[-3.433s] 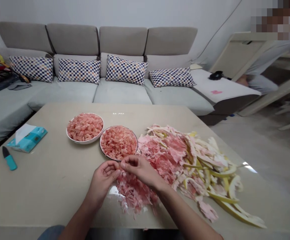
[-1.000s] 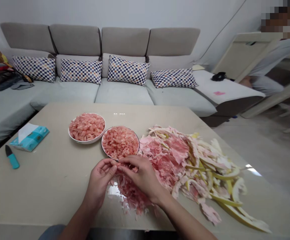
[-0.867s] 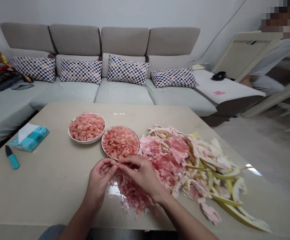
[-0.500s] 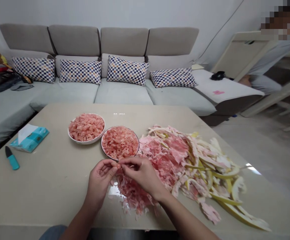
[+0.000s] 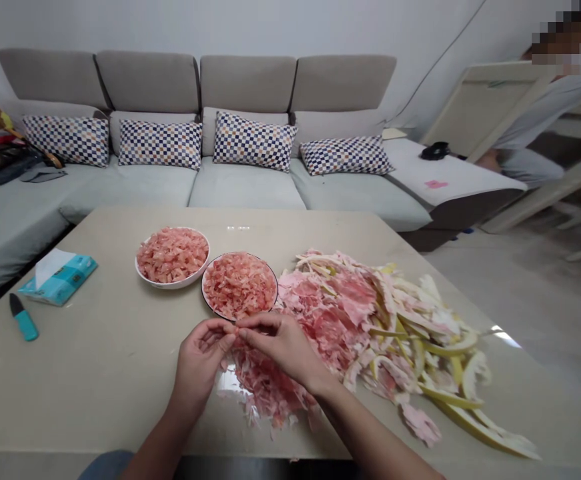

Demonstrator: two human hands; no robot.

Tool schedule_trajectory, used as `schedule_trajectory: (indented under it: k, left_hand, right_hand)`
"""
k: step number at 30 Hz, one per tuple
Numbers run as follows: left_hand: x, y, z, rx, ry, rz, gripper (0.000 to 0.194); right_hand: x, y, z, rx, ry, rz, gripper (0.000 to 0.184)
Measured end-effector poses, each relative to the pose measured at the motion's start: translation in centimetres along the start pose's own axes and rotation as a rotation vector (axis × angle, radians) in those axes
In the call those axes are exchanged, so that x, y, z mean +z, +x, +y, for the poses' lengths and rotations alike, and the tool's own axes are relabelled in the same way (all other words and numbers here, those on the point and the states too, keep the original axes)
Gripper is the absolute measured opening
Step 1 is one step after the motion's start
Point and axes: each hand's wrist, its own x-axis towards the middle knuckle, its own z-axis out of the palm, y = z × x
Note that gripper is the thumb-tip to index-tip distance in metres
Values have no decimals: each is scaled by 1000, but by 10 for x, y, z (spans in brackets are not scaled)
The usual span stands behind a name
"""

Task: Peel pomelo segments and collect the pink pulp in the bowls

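Observation:
Just in front of the near bowl of pink pomelo pulp (image 5: 240, 283), my left hand (image 5: 201, 357) and my right hand (image 5: 283, 350) meet at the fingertips. Both pinch a small piece of pomelo flesh (image 5: 236, 331), mostly hidden by the fingers. Thin pink membrane scraps (image 5: 270, 393) lie under and beside my right hand. They run into a larger heap of pink skins (image 5: 343, 300) on the right, which merges with thick yellow-green pomelo rinds (image 5: 450, 373). A white bowl (image 5: 173, 285) heaped with pulp stands farther back on the left.
On the left of the glossy table (image 5: 95, 373) lie a tissue pack (image 5: 65, 283) and a knife with a teal handle (image 5: 25, 320). A grey sofa (image 5: 247, 183) with checked cushions stands behind. Another person (image 5: 535, 127) sits at the far right beside a white chair.
My fingertips have drawn slightly closer over the small piece, so less of it shows. The other person at the right has shifted a little; the bowls and heaps stay put.

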Motion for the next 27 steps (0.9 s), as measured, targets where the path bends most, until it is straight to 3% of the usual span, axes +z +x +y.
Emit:
schedule_trajectory:
  k: [8, 12, 15, 17, 21, 24, 27]
  left_hand:
    - [-1, 1, 0, -30, -93, 48, 28]
    - [-2, 3, 1, -138, -226, 70, 28]
    - [-2, 4, 0, -173, -320, 45, 27]
    - [-1, 4, 0, -188, -328, 43, 29]
    - [2, 1, 3, -181, -298, 62, 44]
    - [2, -1, 4, -150, -277, 41, 38]
    - [1, -1, 2, -129, -219, -11, 33]
  right_hand:
    - [-16, 13, 7, -4, 39, 47, 20]
    - [-22, 34, 10, -192, -124, 200, 15]
    - [-23, 42, 11, -345, -228, 207, 24]
    - [-23, 38, 11, -373, -235, 225, 26]
    - [-17, 16, 7, -230, -147, 173, 21]
    - [-6, 3, 6, -116, -54, -4, 29]
    - [2, -1, 5, -114, -37, -31, 23]
